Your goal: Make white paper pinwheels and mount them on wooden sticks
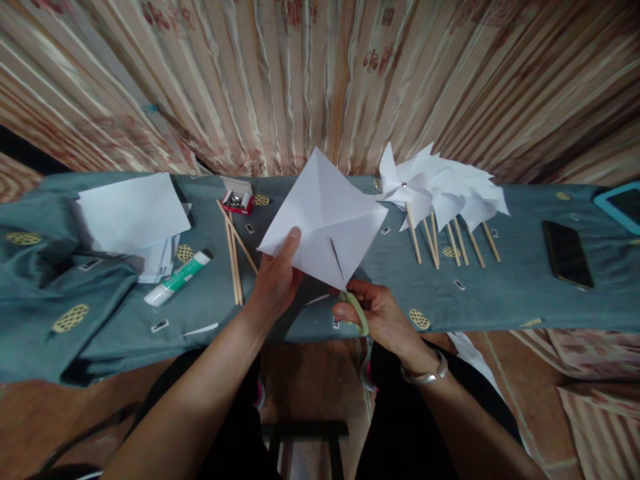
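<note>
My left hand [280,277] grips a square of white paper [320,207] by its lower left edge, thumb on top. Fold creases cross near the paper's middle, and one corner points away from me. In my right hand [367,303] are scissors with a yellow-green handle [356,312]. One dark blade [337,257] shows across the paper's face, running from the near corner toward the centre; the other blade is hidden beneath. To the right lie several white paper pinwheels [407,183] on wooden sticks, overlapping in a row.
Loose wooden sticks [233,260] lie left of the paper, below a small red box [238,202] of metal pins or clips. Farther left are a glue tube [179,278] and stacked white sheets [133,212]. A dark phone [567,255] and a blue-framed device [620,205] sit at right. A curtain [300,87] hangs behind.
</note>
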`<move>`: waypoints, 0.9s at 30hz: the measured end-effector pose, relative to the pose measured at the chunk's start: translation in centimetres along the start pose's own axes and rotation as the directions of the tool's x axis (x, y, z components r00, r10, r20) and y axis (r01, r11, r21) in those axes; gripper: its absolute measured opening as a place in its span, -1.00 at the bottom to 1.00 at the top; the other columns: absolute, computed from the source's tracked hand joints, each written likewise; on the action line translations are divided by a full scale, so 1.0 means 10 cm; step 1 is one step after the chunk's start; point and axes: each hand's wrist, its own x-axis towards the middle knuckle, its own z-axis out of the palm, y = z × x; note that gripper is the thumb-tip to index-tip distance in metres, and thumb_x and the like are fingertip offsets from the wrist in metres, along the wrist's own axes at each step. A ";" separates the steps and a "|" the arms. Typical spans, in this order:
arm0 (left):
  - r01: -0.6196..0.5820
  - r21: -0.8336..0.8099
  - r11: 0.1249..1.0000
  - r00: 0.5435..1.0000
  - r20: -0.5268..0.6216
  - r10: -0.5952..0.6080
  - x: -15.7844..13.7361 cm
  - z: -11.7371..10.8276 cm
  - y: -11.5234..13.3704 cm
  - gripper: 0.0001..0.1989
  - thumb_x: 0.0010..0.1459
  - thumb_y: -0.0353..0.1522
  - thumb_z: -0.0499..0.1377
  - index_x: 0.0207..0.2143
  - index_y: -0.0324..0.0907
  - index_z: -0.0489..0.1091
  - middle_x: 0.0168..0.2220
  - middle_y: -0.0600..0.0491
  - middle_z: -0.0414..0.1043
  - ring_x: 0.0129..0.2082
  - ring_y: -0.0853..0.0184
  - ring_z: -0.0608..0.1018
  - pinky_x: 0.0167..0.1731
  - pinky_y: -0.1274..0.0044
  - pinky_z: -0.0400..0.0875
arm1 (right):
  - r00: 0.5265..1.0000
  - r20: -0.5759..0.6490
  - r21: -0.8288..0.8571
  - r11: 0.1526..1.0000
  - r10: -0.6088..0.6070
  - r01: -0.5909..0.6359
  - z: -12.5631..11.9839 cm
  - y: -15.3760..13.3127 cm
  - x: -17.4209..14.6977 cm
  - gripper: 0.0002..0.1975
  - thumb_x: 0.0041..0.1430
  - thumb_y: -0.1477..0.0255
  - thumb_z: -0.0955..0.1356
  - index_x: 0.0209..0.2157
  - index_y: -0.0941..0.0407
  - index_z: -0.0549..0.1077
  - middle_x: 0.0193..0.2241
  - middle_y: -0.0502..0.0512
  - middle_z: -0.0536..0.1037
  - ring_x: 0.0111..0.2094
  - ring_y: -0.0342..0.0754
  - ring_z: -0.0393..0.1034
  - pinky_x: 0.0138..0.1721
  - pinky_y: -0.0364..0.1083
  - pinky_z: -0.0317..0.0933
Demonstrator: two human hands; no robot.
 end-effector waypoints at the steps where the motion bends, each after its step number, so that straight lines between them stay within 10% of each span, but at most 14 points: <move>1: 0.000 0.002 1.000 1.000 0.005 0.000 0.00 0.00 0.00 -0.65 0.21 -0.36 0.25 0.06 -0.09 0.42 0.01 0.01 0.56 0.03 0.18 0.57 -0.12 0.46 0.57 | 1.000 0.002 0.001 1.000 -0.007 0.007 0.00 0.00 0.00 -0.53 -0.29 0.14 0.61 -0.36 0.13 0.57 -0.57 -0.07 0.46 -0.55 -0.21 0.22 -0.52 -0.21 0.15; 27: -0.007 -0.001 1.000 1.000 0.022 0.007 0.00 -0.03 -0.05 -0.61 0.16 -0.33 0.29 0.06 -0.08 0.41 0.04 0.00 0.54 0.03 0.18 0.56 -0.06 0.42 0.53 | 0.999 0.000 -0.031 0.999 -0.040 0.040 0.00 0.00 0.01 -0.55 -0.26 0.08 0.58 -0.44 0.13 0.54 -0.64 -0.11 0.35 -0.59 -0.22 0.12 -0.57 -0.19 0.05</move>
